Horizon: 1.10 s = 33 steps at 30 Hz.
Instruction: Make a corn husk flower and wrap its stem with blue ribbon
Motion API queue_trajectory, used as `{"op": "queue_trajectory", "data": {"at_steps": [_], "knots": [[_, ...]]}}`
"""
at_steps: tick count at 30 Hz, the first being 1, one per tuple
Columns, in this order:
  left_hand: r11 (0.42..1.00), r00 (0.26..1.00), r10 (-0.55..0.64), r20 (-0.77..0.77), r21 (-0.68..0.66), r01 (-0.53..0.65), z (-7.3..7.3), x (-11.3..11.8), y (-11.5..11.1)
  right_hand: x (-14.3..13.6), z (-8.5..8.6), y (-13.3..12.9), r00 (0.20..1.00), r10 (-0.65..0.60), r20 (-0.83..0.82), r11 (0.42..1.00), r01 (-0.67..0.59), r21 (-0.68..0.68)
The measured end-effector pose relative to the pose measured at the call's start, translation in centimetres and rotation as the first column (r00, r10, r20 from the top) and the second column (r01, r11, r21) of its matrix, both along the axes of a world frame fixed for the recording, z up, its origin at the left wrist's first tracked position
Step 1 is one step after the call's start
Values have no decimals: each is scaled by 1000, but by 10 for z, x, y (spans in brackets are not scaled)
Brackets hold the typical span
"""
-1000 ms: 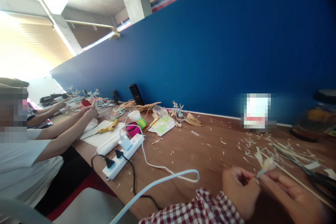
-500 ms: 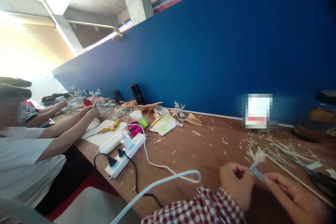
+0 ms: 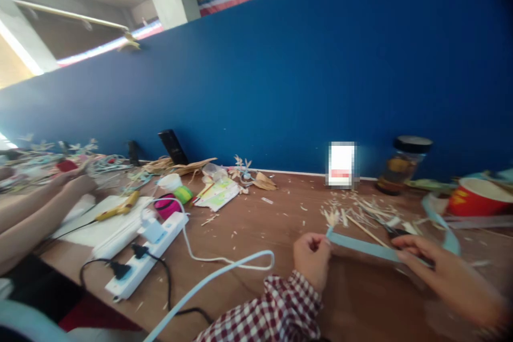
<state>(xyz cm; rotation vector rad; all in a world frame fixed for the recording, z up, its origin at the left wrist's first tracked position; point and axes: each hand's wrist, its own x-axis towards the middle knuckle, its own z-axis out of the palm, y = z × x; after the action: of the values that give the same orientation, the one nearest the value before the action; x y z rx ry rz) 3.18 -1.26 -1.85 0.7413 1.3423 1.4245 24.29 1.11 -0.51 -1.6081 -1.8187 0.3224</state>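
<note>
A small pale flower of dried husk strips [image 3: 331,218] stands up from the fingertips of my left hand [image 3: 311,259], which is closed in a pinch at its base. From there a light blue tape [image 3: 364,247] runs stretched out to the right. My right hand [image 3: 441,270] has its fingers closed on the tape's other part, and the hand is somewhat blurred. Just behind its fingertips lie scissors [image 3: 395,228], their dark handles partly covered by the hand. Another length of blue tape [image 3: 451,238] curves behind the right hand.
Husk scraps [image 3: 340,208] litter the table [image 3: 256,230]. Behind stand a dark-lidded jar [image 3: 404,165] and a red paper cup [image 3: 475,197]. To the left are a power strip [image 3: 154,254], a white cable [image 3: 224,267], a yellow glue gun [image 3: 119,207] and a co-worker's arms [image 3: 40,206].
My hands have moved apart, drawing out a longer stretch of blue tape between them. The view has turned right, bringing the cup and more of the jar into sight.
</note>
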Motion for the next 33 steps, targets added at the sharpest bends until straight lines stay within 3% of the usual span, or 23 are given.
{"op": "queue_trajectory", "data": {"at_steps": [1,3,10,14,18,20,23,27,33], "knots": [[1000,1000,8,5,11,-8,1,0,0,3,6,-1,997,57,46,995,-53,-81],[1000,1000,-1,29,24,0,3,-1,-1,7,16,-5,989,90,114,991,-78,-105],[998,998,-53,38,49,51,3,-3,-2,1,31,-48,978,-24,208,993,0,115],[997,996,-58,64,64,54,1,-3,-2,-9,28,-67,975,80,208,993,-96,64],[995,997,-70,45,77,66,0,-4,-2,-31,31,-70,960,191,205,981,-190,-24],[995,997,-68,37,74,65,0,-4,-3,-44,36,-64,954,245,170,969,-242,-40],[995,998,-68,9,69,67,0,-4,-3,-63,39,-49,956,284,74,957,-288,39],[995,997,-80,22,62,78,1,-4,-4,-85,29,-22,954,290,-73,956,-285,77],[991,995,-103,19,83,101,1,-3,-4,-102,20,-10,881,242,-406,924,-336,-180]]}}
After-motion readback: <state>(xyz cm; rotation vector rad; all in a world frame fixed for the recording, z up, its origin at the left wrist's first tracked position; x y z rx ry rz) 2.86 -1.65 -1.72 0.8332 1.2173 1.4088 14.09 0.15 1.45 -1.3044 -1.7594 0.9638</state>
